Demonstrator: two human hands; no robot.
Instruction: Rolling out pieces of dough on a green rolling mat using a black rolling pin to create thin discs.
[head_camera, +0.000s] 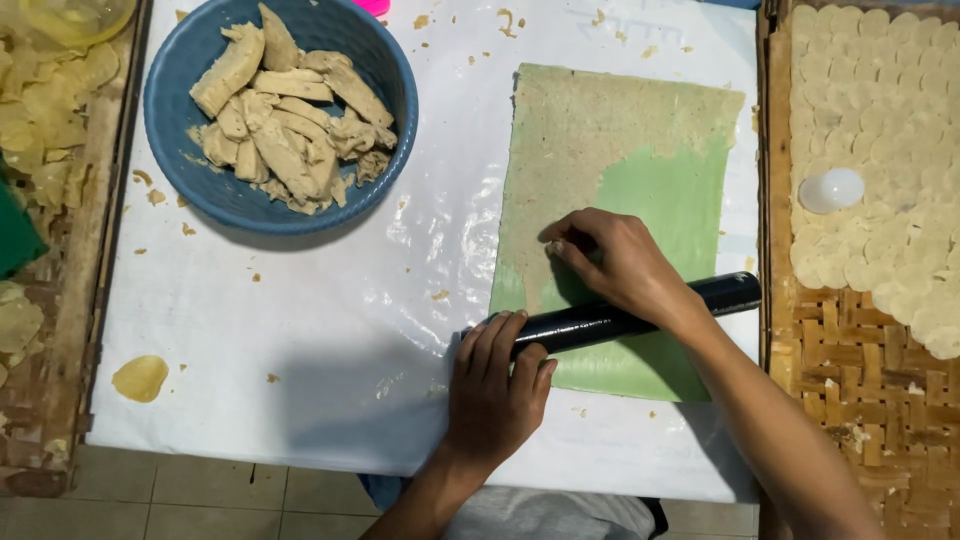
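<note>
Black rolling pin (620, 318) is pinned under the left hand (495, 385) at its near-left end; the right hand (615, 262), fingers pinched, presses thin dough onto the green mat (660, 190).

Glossy plastic, matt dough, rough woven cane.

The roller (620, 318) is black and glossy, likely plastic, under the left hand (493, 390) and right hand (615, 262). The green mat (660, 200) is smooth where bare, dusty and grainy under a thin tan dough film. The white sheet (300, 310) looks like shiny plastic, slightly wrinkled. The blue bowl (180, 150) is matt plastic and holds rough, lumpy dough sticks (285, 110). The tray (860, 400) is coarse woven cane with pale, matt discs (880, 110) and a smooth white plastic cap (832, 189).
</note>
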